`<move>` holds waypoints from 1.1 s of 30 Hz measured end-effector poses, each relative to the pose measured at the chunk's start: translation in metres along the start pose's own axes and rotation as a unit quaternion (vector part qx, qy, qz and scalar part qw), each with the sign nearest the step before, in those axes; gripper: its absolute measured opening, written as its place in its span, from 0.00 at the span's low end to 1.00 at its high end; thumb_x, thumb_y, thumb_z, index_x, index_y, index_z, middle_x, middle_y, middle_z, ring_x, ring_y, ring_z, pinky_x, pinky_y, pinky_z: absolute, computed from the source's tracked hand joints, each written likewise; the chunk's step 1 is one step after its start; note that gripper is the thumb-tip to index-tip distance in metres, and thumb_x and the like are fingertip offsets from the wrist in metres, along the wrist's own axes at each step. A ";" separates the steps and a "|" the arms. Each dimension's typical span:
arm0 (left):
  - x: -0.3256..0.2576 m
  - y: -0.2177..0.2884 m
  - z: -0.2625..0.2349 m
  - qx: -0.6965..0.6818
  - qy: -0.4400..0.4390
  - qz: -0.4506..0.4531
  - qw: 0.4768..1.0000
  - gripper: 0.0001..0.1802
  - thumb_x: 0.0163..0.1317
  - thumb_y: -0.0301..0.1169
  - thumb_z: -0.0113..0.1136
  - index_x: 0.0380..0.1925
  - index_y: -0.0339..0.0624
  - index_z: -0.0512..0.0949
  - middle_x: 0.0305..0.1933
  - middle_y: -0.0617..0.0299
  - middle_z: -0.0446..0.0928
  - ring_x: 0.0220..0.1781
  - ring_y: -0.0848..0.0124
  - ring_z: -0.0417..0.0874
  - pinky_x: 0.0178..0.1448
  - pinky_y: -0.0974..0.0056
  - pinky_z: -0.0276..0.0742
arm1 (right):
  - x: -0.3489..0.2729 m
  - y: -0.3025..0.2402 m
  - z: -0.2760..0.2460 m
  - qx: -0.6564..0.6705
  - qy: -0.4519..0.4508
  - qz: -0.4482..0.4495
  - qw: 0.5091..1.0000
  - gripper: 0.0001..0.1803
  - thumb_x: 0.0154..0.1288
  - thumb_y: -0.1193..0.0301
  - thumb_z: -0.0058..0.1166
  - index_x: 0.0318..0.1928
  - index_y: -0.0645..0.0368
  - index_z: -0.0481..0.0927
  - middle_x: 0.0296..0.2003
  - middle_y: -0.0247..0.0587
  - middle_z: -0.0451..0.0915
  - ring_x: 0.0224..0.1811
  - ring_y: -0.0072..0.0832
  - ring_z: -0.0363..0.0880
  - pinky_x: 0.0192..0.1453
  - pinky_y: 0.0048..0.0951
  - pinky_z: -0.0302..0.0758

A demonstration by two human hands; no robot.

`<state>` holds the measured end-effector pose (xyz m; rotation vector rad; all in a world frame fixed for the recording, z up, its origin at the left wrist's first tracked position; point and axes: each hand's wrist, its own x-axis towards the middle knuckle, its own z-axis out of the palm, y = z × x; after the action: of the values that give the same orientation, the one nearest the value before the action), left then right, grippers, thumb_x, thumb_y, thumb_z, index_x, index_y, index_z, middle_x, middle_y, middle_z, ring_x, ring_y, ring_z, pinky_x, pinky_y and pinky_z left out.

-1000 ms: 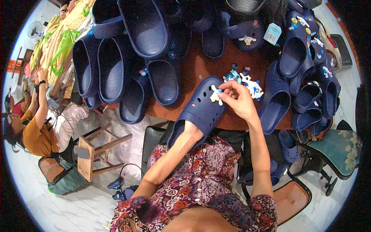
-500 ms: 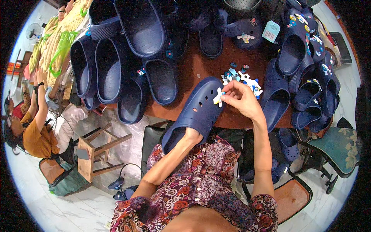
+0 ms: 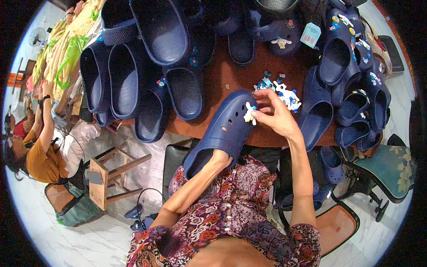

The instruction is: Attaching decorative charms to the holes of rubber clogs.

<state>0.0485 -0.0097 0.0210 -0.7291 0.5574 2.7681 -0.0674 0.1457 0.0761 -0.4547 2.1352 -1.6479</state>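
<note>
A navy foam clog (image 3: 222,127) is tilted over the near edge of the brown table, toe pointing away. My left hand (image 3: 221,159) is inside its foot opening and holds it up; the fingers are hidden in the shoe. On the right side of the toe, at the vent holes, sits a white cartoon-figure shoe charm (image 3: 249,112) with a bit of yellow. Beside it is my right hand (image 3: 272,111), fingers apart, the thumb tip against the charm's edge. Just beyond that hand lies a small pile of white and blue charms (image 3: 288,98).
Several navy clogs (image 3: 180,93) are massed at the far left of the brown table (image 3: 218,84). More clogs (image 3: 318,120), some with charms, crowd the right. A wooden stool (image 3: 104,184) stands left, near a co-worker in an orange top (image 3: 46,158). Chairs (image 3: 387,169) stand at right.
My right hand has loosened from a pinch on the charm, its fingers now spread. The charm has come onto the clog's toe. The clog has shifted slightly left and nearer.
</note>
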 end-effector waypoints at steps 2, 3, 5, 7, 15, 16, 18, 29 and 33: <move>0.000 0.000 0.002 -0.001 0.003 -0.002 1.000 0.30 0.74 0.51 0.35 0.67 0.43 0.62 0.69 0.58 0.67 0.67 0.63 0.70 0.72 0.55 0.63 | -0.001 -0.002 0.000 0.041 -0.039 0.050 0.997 0.28 0.60 0.68 0.64 0.59 0.61 0.70 0.52 0.42 0.73 0.55 0.28 0.73 0.54 0.32 0.75; -0.001 0.001 0.002 -0.001 0.005 -0.003 1.000 0.30 0.74 0.51 0.35 0.67 0.43 0.62 0.68 0.58 0.67 0.67 0.63 0.70 0.72 0.55 0.63 | 0.000 0.000 0.000 0.041 -0.038 0.050 0.997 0.28 0.60 0.68 0.64 0.59 0.61 0.70 0.52 0.42 0.73 0.55 0.28 0.73 0.54 0.32 0.75; 0.000 0.005 0.001 -0.002 0.009 -0.005 1.000 0.30 0.74 0.50 0.35 0.67 0.43 0.62 0.68 0.58 0.67 0.66 0.63 0.70 0.72 0.55 0.63 | 0.000 0.007 0.001 -0.004 -0.039 0.004 0.999 0.30 0.62 0.66 0.62 0.62 0.60 0.68 0.55 0.42 0.72 0.57 0.31 0.72 0.57 0.34 0.74; -0.002 0.006 0.001 -0.002 0.014 -0.007 1.000 0.30 0.74 0.50 0.35 0.67 0.43 0.63 0.68 0.58 0.67 0.66 0.63 0.70 0.72 0.55 0.63 | -0.004 0.008 0.001 -0.028 -0.036 -0.011 0.999 0.30 0.63 0.65 0.61 0.63 0.60 0.68 0.56 0.42 0.71 0.58 0.32 0.72 0.57 0.34 0.74; -0.001 0.000 0.008 -0.004 0.031 -0.018 0.999 0.29 0.74 0.49 0.35 0.66 0.43 0.63 0.67 0.58 0.68 0.65 0.63 0.71 0.71 0.55 0.64 | -0.013 0.006 0.011 -0.089 0.004 -0.033 0.995 0.29 0.65 0.68 0.55 0.64 0.62 0.66 0.60 0.47 0.69 0.59 0.36 0.73 0.54 0.33 0.74; -0.004 -0.003 0.008 -0.004 0.034 -0.018 0.999 0.29 0.74 0.49 0.35 0.66 0.43 0.63 0.67 0.58 0.68 0.65 0.63 0.71 0.71 0.55 0.64 | -0.014 0.004 0.013 -0.102 0.013 -0.038 0.994 0.28 0.65 0.69 0.55 0.65 0.62 0.66 0.60 0.48 0.70 0.59 0.36 0.73 0.54 0.33 0.74; -0.001 0.000 0.008 -0.005 0.039 -0.018 0.999 0.29 0.74 0.48 0.35 0.66 0.43 0.63 0.67 0.58 0.68 0.65 0.63 0.71 0.71 0.55 0.65 | -0.015 0.004 0.015 -0.113 0.021 -0.044 0.992 0.28 0.65 0.69 0.55 0.65 0.62 0.66 0.60 0.48 0.70 0.59 0.37 0.73 0.55 0.33 0.74; 0.008 -0.002 -0.017 -0.018 -0.012 -0.002 1.000 0.30 0.73 0.51 0.37 0.65 0.43 0.66 0.67 0.56 0.69 0.66 0.62 0.71 0.72 0.54 0.64 | -0.013 0.024 0.022 -0.024 0.076 -0.050 0.996 0.25 0.61 0.68 0.63 0.58 0.59 0.74 0.56 0.45 0.73 0.54 0.31 0.76 0.53 0.34 0.76; 0.012 -0.003 -0.024 -0.030 0.013 0.000 0.999 0.28 0.73 0.49 0.38 0.63 0.43 0.67 0.65 0.56 0.71 0.64 0.62 0.73 0.70 0.55 0.66 | -0.019 0.012 0.026 -0.072 0.089 -0.079 0.990 0.25 0.58 0.67 0.65 0.56 0.58 0.76 0.54 0.45 0.74 0.55 0.34 0.76 0.56 0.36 0.74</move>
<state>0.0499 -0.0158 -0.0056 -0.7795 0.4807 2.7890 -0.0376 0.1363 0.0614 -0.5503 2.4165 -1.6811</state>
